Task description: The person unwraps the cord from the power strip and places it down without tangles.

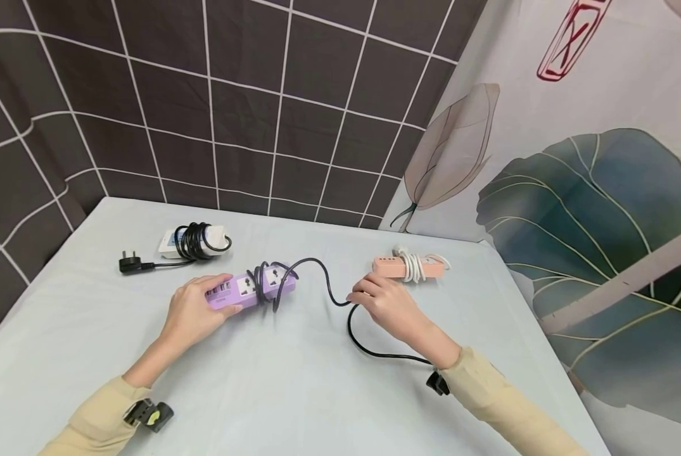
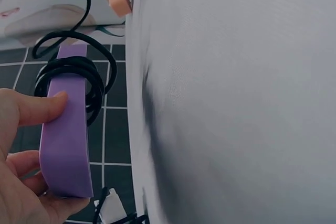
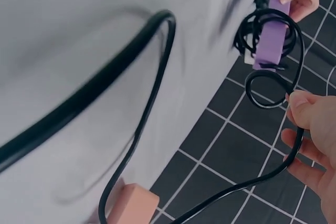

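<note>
Knuckles up, right hand [image 1: 388, 308] pinches the black cord [image 3: 52, 114] while left hand [image 1: 193, 311] clasps the purple strip [image 2: 65, 142].

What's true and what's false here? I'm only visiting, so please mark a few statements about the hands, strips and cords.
1. The left hand holds the purple strip. True.
2. A white cord is wound round the pink strip. True.
3. The right hand holds the pink strip. False: that hand pinches a black cord leading to the purple strip.
4. The white strip and its plug rest on the table. True.
5. The coil round the white strip is white. False: it is black.
</note>
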Demonstrator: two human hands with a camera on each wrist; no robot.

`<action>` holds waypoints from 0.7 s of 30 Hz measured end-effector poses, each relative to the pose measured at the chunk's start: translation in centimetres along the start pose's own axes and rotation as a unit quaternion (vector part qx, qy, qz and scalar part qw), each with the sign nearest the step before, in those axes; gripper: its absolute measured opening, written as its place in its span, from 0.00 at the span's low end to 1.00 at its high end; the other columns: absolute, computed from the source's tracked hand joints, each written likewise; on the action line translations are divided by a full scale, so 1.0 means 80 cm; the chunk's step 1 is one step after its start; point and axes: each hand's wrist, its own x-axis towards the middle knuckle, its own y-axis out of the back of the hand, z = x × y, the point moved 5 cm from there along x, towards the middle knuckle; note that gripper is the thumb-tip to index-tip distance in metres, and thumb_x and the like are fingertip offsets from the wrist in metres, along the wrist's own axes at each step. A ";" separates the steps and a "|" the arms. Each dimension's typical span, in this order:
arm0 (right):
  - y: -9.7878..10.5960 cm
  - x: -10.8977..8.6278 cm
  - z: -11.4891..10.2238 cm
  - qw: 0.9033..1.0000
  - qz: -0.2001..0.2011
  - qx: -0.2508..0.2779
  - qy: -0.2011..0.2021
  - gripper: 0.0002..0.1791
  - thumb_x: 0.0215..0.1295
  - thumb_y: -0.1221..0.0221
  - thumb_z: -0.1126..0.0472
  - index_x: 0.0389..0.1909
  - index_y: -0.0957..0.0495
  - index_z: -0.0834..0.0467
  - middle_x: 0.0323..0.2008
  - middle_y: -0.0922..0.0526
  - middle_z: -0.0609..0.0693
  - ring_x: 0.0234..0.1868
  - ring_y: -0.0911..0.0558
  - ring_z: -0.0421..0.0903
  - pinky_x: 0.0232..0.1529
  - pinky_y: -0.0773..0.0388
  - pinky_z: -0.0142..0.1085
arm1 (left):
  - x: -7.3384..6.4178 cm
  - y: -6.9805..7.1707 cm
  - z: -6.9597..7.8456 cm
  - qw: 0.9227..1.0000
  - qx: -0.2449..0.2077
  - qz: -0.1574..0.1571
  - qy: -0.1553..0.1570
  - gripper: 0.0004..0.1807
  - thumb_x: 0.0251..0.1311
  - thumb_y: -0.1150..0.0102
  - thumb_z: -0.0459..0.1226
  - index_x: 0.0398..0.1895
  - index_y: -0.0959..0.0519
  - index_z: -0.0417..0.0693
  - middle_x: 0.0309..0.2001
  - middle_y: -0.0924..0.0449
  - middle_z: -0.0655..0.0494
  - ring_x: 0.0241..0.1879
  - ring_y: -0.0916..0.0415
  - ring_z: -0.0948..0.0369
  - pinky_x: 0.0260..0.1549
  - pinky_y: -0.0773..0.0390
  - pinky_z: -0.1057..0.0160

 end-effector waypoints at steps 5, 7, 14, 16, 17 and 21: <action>-0.005 -0.011 -0.001 1.000 -0.010 -0.005 0.001 0.13 0.47 0.35 0.77 0.30 0.15 0.56 0.31 0.17 0.46 0.36 0.20 0.43 0.36 0.21 0.32 | -0.001 0.003 0.001 1.000 -0.003 0.003 0.002 0.34 0.40 0.25 0.37 0.55 0.22 0.36 0.54 0.22 0.33 0.55 0.28 0.37 0.55 0.35 0.37; -0.007 -0.015 -0.001 1.000 -0.016 -0.007 0.000 0.14 0.46 0.35 0.77 0.30 0.15 0.56 0.30 0.17 0.46 0.36 0.20 0.43 0.37 0.21 0.31 | -0.001 0.004 0.002 1.000 -0.005 0.006 0.003 0.34 0.40 0.25 0.37 0.55 0.22 0.36 0.54 0.22 0.33 0.55 0.28 0.37 0.55 0.35 0.37; -0.012 -0.024 -0.001 1.000 -0.019 -0.012 -0.014 0.12 0.46 0.33 0.75 0.29 0.15 0.55 0.29 0.17 0.46 0.35 0.21 0.43 0.37 0.21 0.32 | -0.002 0.010 0.005 1.000 -0.008 0.018 -0.004 0.33 0.39 0.25 0.36 0.54 0.22 0.36 0.52 0.21 0.33 0.54 0.27 0.37 0.55 0.36 0.37; -0.014 -0.026 -0.002 0.999 -0.024 -0.017 -0.021 0.12 0.47 0.34 0.74 0.29 0.15 0.55 0.28 0.18 0.46 0.35 0.21 0.44 0.38 0.21 0.32 | -0.003 0.011 0.006 1.000 -0.009 0.019 -0.004 0.33 0.39 0.25 0.36 0.54 0.22 0.36 0.52 0.21 0.34 0.54 0.27 0.37 0.55 0.36 0.37; -0.015 -0.026 -0.003 0.999 -0.029 -0.021 -0.024 0.12 0.48 0.34 0.74 0.29 0.15 0.55 0.28 0.18 0.45 0.35 0.21 0.44 0.38 0.21 0.33 | -0.003 0.012 0.006 1.000 -0.009 0.019 -0.005 0.33 0.39 0.25 0.36 0.54 0.22 0.36 0.52 0.21 0.34 0.54 0.27 0.37 0.55 0.36 0.37; -0.027 -0.028 -0.007 0.996 -0.066 -0.043 -0.029 0.13 0.47 0.34 0.76 0.28 0.15 0.54 0.28 0.18 0.45 0.34 0.22 0.43 0.40 0.22 0.33 | -0.003 0.013 0.009 1.000 -0.013 0.023 -0.009 0.33 0.39 0.24 0.36 0.53 0.22 0.36 0.52 0.21 0.34 0.53 0.26 0.37 0.54 0.35 0.37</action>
